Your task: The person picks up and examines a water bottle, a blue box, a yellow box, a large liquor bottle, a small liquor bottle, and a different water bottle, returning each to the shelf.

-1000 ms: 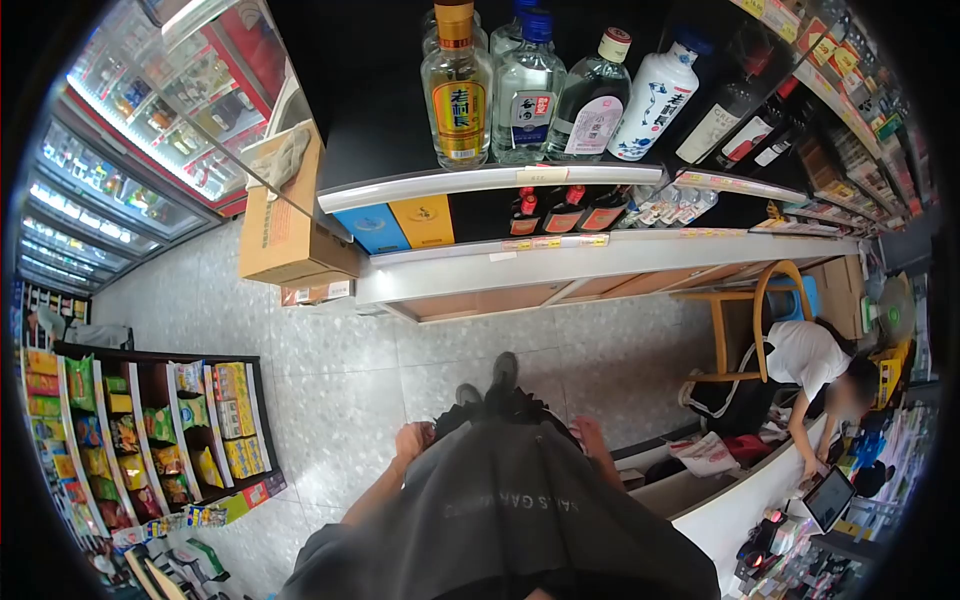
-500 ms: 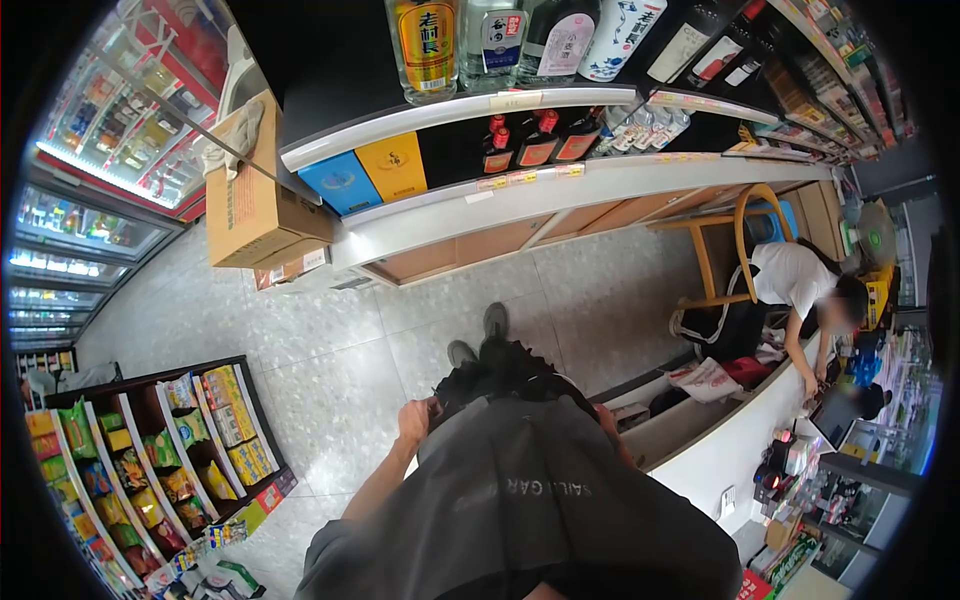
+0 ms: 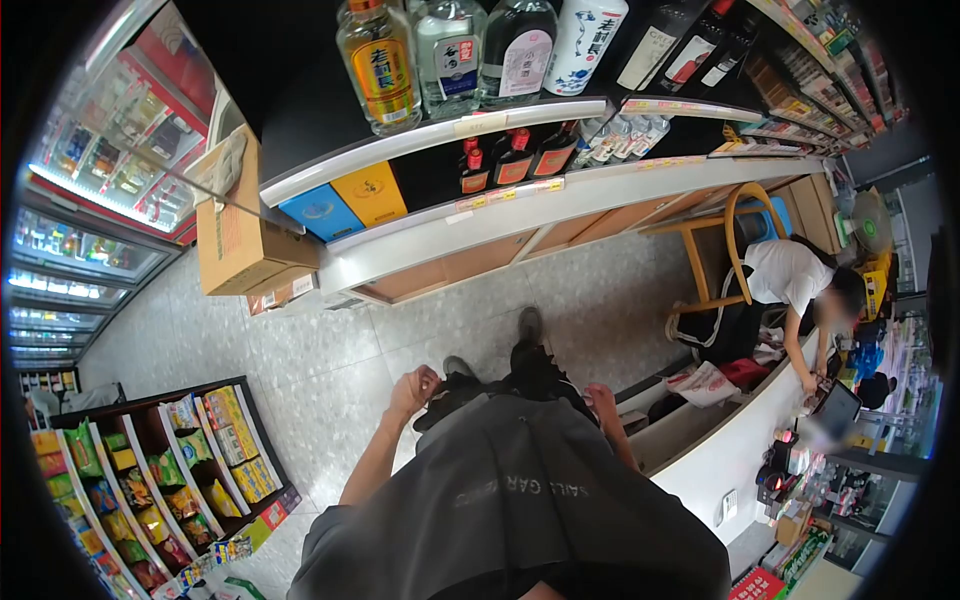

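My left hand (image 3: 415, 388) hangs beside my dark trousers, its fingers curled in; what they hold, if anything, is hidden. On the other side my right hand (image 3: 602, 401) is low by my hip, partly behind the grey shirt (image 3: 510, 500), and its fingers are too small to make out. Both shoes show on the grey tiled floor (image 3: 330, 370), one foot ahead of the other. Neither hand touches the shelf (image 3: 430, 255) in front, which carries bottles, among them an amber one (image 3: 385, 80).
A cardboard box (image 3: 250, 240) stands at the shelf's left end, near glass-door fridges (image 3: 85, 245). A snack rack (image 3: 170, 470) is at lower left. On the right are a wooden chair (image 3: 700, 265), a person in a white top (image 3: 785, 275) and a white counter (image 3: 710, 465).
The view has shifted slightly along the shelf. My feet have changed position in a step, and my right hand shows more clearly beside my hip. The other person stays bent over the counter.
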Action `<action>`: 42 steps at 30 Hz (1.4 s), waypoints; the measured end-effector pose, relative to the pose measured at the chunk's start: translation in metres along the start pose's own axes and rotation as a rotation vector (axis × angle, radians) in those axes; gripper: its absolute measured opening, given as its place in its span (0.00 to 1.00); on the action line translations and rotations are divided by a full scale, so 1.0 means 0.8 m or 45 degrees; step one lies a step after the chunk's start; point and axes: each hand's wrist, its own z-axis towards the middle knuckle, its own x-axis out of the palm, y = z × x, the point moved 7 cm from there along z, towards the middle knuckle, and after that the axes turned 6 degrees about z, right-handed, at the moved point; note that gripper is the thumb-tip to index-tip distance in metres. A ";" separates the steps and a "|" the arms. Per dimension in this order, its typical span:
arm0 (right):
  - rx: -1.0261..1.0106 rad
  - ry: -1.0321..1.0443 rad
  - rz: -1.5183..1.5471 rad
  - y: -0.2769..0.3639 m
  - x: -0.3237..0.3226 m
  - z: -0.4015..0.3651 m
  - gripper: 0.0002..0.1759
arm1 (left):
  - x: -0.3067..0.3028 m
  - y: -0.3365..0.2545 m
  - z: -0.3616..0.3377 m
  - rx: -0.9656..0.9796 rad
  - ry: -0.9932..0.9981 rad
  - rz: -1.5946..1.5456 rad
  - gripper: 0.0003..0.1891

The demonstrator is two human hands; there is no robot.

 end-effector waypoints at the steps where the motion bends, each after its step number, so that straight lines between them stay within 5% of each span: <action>1: 0.044 -0.028 0.091 0.004 0.000 0.007 0.11 | -0.005 -0.006 0.012 -0.001 -0.003 0.003 0.11; 6: -0.030 0.229 -0.024 -0.029 -0.027 0.113 0.13 | -0.017 -0.053 0.071 0.062 -0.179 -0.020 0.11; 9: -0.463 0.327 -0.519 0.010 -0.037 0.165 0.12 | 0.003 -0.082 0.106 0.003 -0.247 -0.051 0.12; 11: -1.314 0.207 -1.007 0.018 -0.045 0.197 0.12 | 0.030 -0.106 0.125 -0.079 -0.229 -0.057 0.13; 13: -1.207 0.347 -0.967 0.045 -0.053 0.234 0.12 | 0.054 -0.162 0.145 -0.128 -0.016 -0.408 0.15; 15: -1.095 0.479 -0.927 0.073 -0.052 0.264 0.12 | 0.044 -0.259 0.152 0.122 0.219 -1.009 0.16; 18: -0.399 0.299 -0.189 0.116 -0.078 0.260 0.13 | -0.083 -0.478 0.080 1.157 0.362 -1.081 0.25; 20: -0.138 0.258 -0.261 0.147 -0.085 0.255 0.15 | -0.114 -0.583 0.007 1.811 0.718 -1.096 0.24; 24: 0.074 0.282 -0.095 0.140 -0.100 0.277 0.08 | -0.133 -0.683 -0.028 2.322 0.705 -0.715 0.16; 27: 0.221 0.249 -0.212 0.114 -0.124 0.291 0.14 | -0.146 -0.709 -0.016 2.343 0.506 -0.788 0.16; 28: -0.220 0.486 -0.348 0.105 -0.125 0.315 0.13 | -0.163 -0.716 -0.007 2.359 0.427 -0.731 0.15; 31: -0.987 0.808 -0.732 0.106 -0.107 0.301 0.12 | -0.209 -0.722 0.034 2.260 -0.043 -0.783 0.12; 32: -1.322 0.859 -0.996 0.115 -0.097 0.291 0.12 | -0.211 -0.726 0.034 2.265 0.117 -0.658 0.13; 33: -1.328 0.872 -1.003 0.116 -0.098 0.290 0.12 | -0.206 -0.727 0.034 2.261 0.100 -0.652 0.13; 35: -1.256 0.927 -0.944 0.113 -0.078 0.299 0.12 | -0.150 -0.728 0.030 2.088 0.906 -0.415 0.15; 36: -1.159 0.951 -0.867 0.092 -0.077 0.325 0.12 | -0.143 -0.721 0.029 1.914 1.098 -0.369 0.20; 37: -1.055 0.963 -0.777 0.061 -0.084 0.356 0.12 | -0.151 -0.723 0.033 1.903 1.072 -0.372 0.20; 40: -0.807 1.020 -0.533 -0.003 -0.065 0.432 0.12 | -0.233 -0.740 0.053 1.815 0.581 -1.321 0.22; 41: -1.163 0.940 -0.881 0.009 -0.058 0.445 0.12 | -0.245 -0.754 0.054 1.783 0.537 -1.610 0.22; 42: -1.174 0.988 -0.882 0.006 -0.050 0.469 0.12 | -0.257 -0.766 0.055 1.766 0.474 -1.884 0.23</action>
